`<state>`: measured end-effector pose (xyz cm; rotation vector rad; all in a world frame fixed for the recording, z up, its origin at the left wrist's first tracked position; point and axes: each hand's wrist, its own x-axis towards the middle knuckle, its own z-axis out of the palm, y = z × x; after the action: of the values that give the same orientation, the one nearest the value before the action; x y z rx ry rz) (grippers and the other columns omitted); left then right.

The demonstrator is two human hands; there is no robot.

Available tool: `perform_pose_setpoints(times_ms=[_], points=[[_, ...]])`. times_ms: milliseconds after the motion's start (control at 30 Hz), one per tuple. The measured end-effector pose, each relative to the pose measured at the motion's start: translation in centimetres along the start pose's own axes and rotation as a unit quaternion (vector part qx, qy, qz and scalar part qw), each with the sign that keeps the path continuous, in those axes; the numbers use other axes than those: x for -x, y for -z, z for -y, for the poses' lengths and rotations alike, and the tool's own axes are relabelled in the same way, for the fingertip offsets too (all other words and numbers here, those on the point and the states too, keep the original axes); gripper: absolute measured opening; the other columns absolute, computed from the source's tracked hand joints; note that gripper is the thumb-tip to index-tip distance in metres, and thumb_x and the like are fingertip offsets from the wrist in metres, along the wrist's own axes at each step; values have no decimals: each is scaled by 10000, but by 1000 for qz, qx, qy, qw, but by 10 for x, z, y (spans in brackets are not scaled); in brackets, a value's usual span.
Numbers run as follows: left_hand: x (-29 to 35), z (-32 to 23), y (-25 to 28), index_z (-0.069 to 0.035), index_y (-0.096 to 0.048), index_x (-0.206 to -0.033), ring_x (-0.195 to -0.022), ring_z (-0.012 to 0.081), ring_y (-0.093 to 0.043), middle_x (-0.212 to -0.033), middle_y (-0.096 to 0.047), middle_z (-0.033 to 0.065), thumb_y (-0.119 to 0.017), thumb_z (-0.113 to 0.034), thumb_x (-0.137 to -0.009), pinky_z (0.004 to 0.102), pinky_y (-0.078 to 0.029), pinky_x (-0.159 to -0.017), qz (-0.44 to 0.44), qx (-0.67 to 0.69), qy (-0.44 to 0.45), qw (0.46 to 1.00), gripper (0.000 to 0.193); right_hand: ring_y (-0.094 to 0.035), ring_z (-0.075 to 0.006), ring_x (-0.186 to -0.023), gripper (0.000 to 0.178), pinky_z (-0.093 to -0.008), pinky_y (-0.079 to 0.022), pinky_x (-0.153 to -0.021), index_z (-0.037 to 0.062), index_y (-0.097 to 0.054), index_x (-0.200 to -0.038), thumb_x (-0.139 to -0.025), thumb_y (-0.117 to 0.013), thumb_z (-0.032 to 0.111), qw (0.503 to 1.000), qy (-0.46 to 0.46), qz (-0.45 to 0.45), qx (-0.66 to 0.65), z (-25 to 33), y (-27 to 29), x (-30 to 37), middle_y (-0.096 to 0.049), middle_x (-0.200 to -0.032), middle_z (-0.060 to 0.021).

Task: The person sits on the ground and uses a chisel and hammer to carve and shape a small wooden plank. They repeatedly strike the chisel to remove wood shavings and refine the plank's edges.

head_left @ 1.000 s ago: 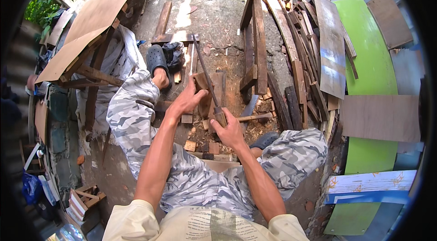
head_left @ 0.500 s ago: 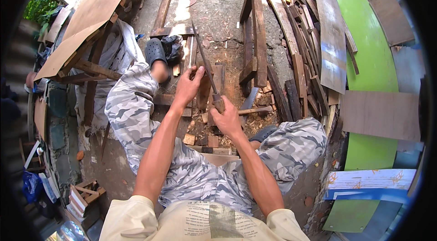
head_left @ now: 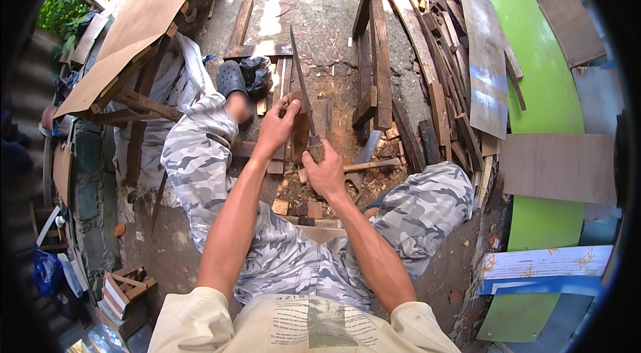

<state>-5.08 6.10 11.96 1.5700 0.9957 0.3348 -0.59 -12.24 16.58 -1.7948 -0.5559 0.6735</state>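
Observation:
My right hand (head_left: 324,171) is closed around the wooden handle of a long-bladed knife (head_left: 301,79). Its dark, narrow blade points up and away, seen almost edge-on. Fingers of my left hand (head_left: 276,127) pinch the upper end of a brown wood piece (head_left: 300,131) that stands tilted between my legs. The blade lies along this piece's right side; I cannot tell whether they touch. Just right of my right hand, a hand saw (head_left: 367,147) lies among shavings, partly under a tool with a pale wooden handle (head_left: 375,165), whose head is hidden.
Small wood blocks (head_left: 280,207) and chips litter the ground before me. A wooden frame (head_left: 380,53) stands ahead to the right, beside a pile of timber strips (head_left: 444,73). Sheet boards (head_left: 557,169) line the far right. A plywood-topped table (head_left: 143,16) is at the left.
The knife has become more upright, and my right hand has shifted slightly left and down. My left hand keeps its grip on the wood piece. My right knee has moved slightly up.

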Motion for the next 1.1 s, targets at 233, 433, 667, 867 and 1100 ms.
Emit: perform_pose_setpoints(times_ms=[233, 433, 667, 867, 1100], points=[[8, -4, -5, 74, -539, -1421, -1253, 349, -630, -1298, -652, 305, -609, -539, -962, 370, -455, -1063, -25, -4, -14, 1000, 769, -664, -199, -701, 281, -366, -537, -699, -4, -643, -1120, -901, -683, 167, 1000, -12, 2, -11, 4, 3, 3, -709, -807, -122], [9, 2, -3, 5, -405, -1548, -1078, 180, -621, -1321, -618, 139, -624, -491, -1006, 338, -567, -862, 4, -22, -11, 1000, 767, -659, -194, -670, 278, -362, -530, -666, -7, -639, -1121, -898, -674, 155, 998, 58, -18, -6, -1, -1, -1, -698, -776, -112], [11, 1, -3, 13, -448, -1511, -1130, 225, -621, -1375, -600, 172, -594, -519, -1010, 368, -564, -872, 0, -34, -12, 999, 746, -729, -387, -832, 303, -452, -546, -738, 4, -620, -1124, -892, -658, 195, 999, -23, 11, 23, -5, -5, -2, -709, -844, -231], [14, -2, -4, 30, -485, -1458, -1128, 251, -628, -1348, -606, 202, -577, -536, -1007, 366, -564, -848, -25, -65, -21, 997, 730, -672, -227, -693, 266, -380, -532, -682, -9, -632, -1101, -900, -673, 160, 999, 38, -23, 4, 1, -6, 4, -704, -811, -160], [11, -2, -1, 23, -491, -1446, -1098, 237, -624, -1289, -616, 181, -571, -538, -1010, 373, -571, -821, -26, -67, -12, 997, 714, -688, -264, -726, 276, -408, -536, -710, -14, -624, -1095, -882, -674, 154, 1000, 23, -6, 20, 10, 2, 1, -701, -813, -180]])
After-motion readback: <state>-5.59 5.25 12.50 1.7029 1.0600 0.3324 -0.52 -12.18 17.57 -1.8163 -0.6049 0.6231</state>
